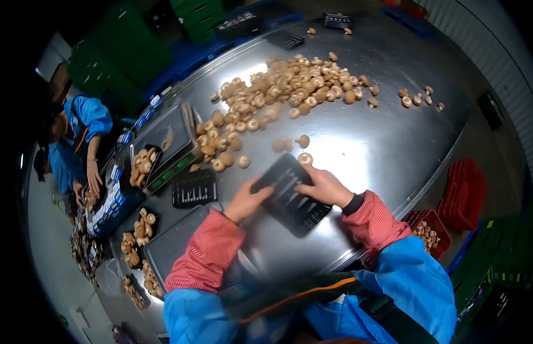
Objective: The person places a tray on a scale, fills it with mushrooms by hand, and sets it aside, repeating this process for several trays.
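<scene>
Between my two hands is a black plastic tray (pixel 292 198), slightly blurred, held tilted over the metal table. My left hand (pixel 247 199) grips its left edge, thumb on top. On the opposite side my right hand (pixel 326 186) holds the tray with the thumb over its face. No mushrooms show in it. Just beyond the tray lie a few loose mushrooms (pixel 305 158), and farther back spreads a large heap of brown mushrooms (pixel 301 80). Left of my left hand another black tray (pixel 194 188) rests on the table.
Trays filled with mushrooms (pixel 143 226) stand at the left, near a scale (pixel 166 137) with a green display. A co-worker in blue (pixel 88 126) handles mushrooms at far left. Red baskets (pixel 461 195) and green crates (pixel 501 258) are at right, off the metal table (pixel 387 149).
</scene>
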`<state>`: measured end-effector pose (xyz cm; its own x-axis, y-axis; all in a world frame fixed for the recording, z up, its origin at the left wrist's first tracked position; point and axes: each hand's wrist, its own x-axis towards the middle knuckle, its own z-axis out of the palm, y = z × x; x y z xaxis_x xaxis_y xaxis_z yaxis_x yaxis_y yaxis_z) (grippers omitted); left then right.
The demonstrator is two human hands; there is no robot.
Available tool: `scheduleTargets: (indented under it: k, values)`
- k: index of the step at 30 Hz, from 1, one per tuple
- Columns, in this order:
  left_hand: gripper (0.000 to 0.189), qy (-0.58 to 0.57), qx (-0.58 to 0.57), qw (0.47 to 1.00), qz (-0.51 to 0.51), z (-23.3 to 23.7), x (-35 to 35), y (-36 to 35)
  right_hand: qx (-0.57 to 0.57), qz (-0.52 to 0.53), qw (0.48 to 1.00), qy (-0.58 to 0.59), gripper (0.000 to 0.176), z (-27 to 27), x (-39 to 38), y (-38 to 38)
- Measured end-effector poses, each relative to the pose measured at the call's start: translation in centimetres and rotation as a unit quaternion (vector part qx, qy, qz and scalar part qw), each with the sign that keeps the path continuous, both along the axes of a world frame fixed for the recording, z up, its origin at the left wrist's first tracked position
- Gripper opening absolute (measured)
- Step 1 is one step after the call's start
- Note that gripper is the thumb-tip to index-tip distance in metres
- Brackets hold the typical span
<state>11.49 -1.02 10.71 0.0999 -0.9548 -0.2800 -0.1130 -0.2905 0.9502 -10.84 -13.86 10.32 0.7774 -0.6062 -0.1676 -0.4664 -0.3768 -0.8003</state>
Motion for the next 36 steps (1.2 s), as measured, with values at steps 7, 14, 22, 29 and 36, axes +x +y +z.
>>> scheduleTargets:
  k: [7,14,22,29,36]
  values:
    - [0.066,-0.032,0.029,0.999,0.025,-3.2,-2.2,-15.2,0.009,-0.404,0.907,-0.117,0.044,-6.0,-16.2,-18.8]
    - [0.078,-0.063,0.092,0.990,0.088,-4.1,-4.0,-26.5,-0.159,-0.485,0.859,0.037,0.034,-9.4,-25.7,-36.5]
    - [0.102,-0.290,-0.021,0.946,0.143,-9.9,-3.0,-33.0,-0.175,-0.398,0.898,0.060,0.044,-12.9,-22.6,-45.5]
    - [0.128,-0.452,0.140,0.880,0.042,-6.7,-2.8,-36.5,-0.036,-0.229,0.968,-0.095,0.043,-14.0,-15.3,-47.3]
    - [0.135,-0.491,-0.036,0.870,-0.022,-10.2,-2.7,-35.7,-0.063,-0.141,0.979,-0.131,0.040,-14.5,-9.3,-43.4]
